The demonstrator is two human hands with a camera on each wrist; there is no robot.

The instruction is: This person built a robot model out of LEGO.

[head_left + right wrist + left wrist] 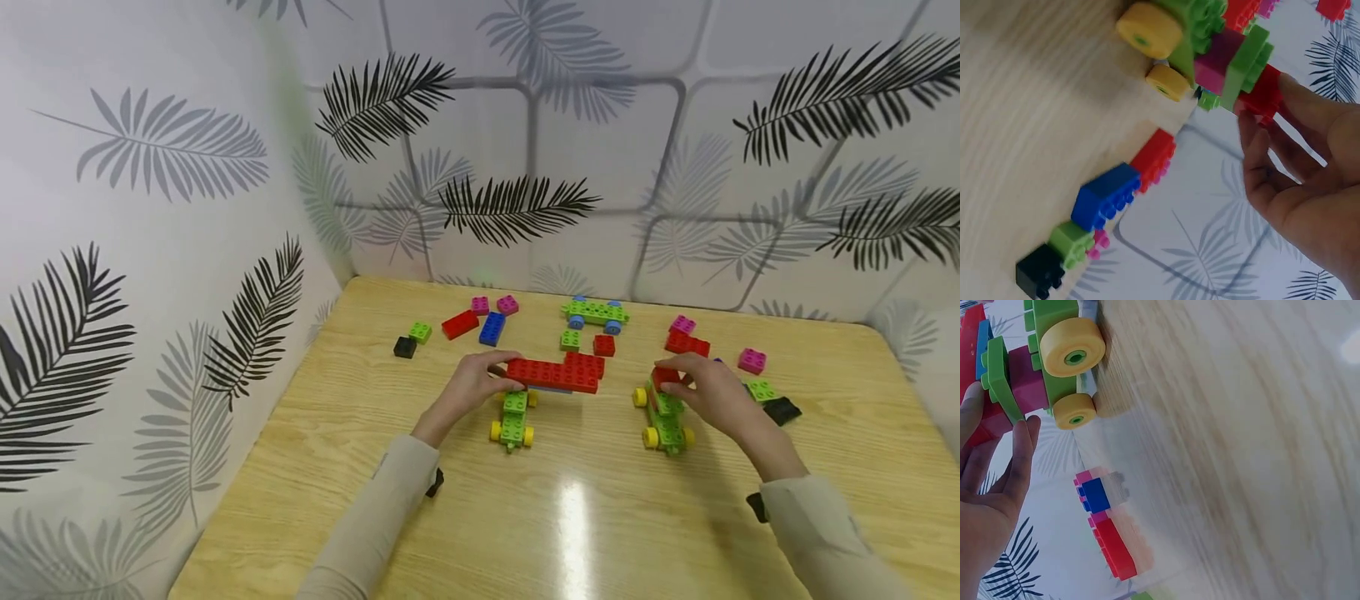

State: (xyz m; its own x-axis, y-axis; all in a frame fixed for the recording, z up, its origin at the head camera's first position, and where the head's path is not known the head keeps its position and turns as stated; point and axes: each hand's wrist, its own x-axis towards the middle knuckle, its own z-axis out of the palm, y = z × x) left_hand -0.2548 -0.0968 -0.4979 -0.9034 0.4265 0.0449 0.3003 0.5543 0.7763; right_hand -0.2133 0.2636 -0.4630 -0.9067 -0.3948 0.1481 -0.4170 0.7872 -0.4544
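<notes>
Beige sleeves (367, 517) foremost, stretched over the wooden surface (487, 533). Pinching, left grip (476, 381) narrowed, one end of a long red bar (547, 373) above a green car (514, 425); pinching, right grip (705, 390) likewise, a red brick (663, 379) atop a second green car (666, 433). Studded and jutting sideways, with blue beneath. Clear from both wrists, hard to make out from the head: a dark pink brick (1027, 378) within each yellow-wheeled stack.

I see a pale beige left sleeve (378, 512) and a matching right sleeve (825, 533), both long and lightly creased, their cuffs (422, 457) ending at the wrists, behind the bare fingers (1021, 456).
</notes>
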